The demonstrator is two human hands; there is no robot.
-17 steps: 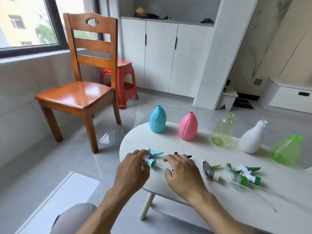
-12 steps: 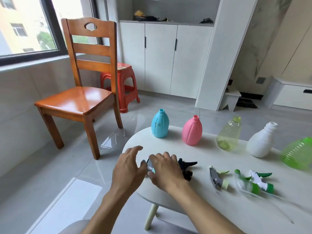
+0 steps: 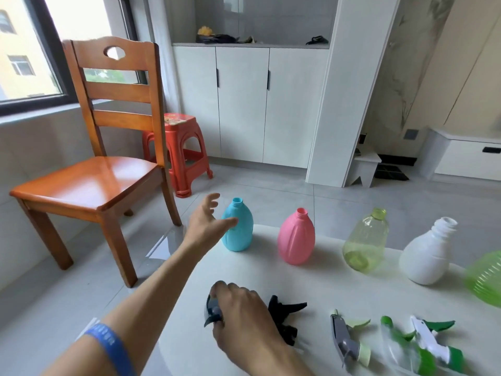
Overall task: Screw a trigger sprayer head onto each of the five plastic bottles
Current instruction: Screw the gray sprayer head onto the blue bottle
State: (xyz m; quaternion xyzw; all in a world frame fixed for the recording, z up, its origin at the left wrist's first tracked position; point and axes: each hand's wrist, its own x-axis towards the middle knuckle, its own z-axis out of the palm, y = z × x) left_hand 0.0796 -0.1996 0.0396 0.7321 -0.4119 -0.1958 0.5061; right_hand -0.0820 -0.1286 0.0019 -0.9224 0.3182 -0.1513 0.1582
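Five plastic bottles stand in a row at the back of the white tabletop [image 3: 339,289], and none has a top on. From the left they are a blue bottle [image 3: 238,229], a pink bottle [image 3: 296,237], a see-through yellow-green bottle [image 3: 364,244], a white bottle [image 3: 427,256] and a bright green bottle [image 3: 485,278] cut off by the picture's edge.

The left hand [image 3: 207,222] is stretched out with its fingers spread wide. It holds nothing. It is just beside the blue bottle, and its thumb lies across the front of that bottle; you cannot tell if it touches.

The right hand [image 3: 238,313] is low at the front of the tabletop. Its fingers are curled down over a dark blue-grey sprayer head [image 3: 212,312], which peeks out on the left side of the hand.

Just to the right of that hand lies a black sprayer head [image 3: 284,316]. Further right lie a grey sprayer head [image 3: 345,339] with a pale green trigger, a blurry green sprayer head [image 3: 404,346], and a white and green sprayer head [image 3: 433,340].

A blue band [image 3: 108,346] goes round the left arm. A wooden chair [image 3: 92,169] and a red stool [image 3: 179,147] stand on the floor.
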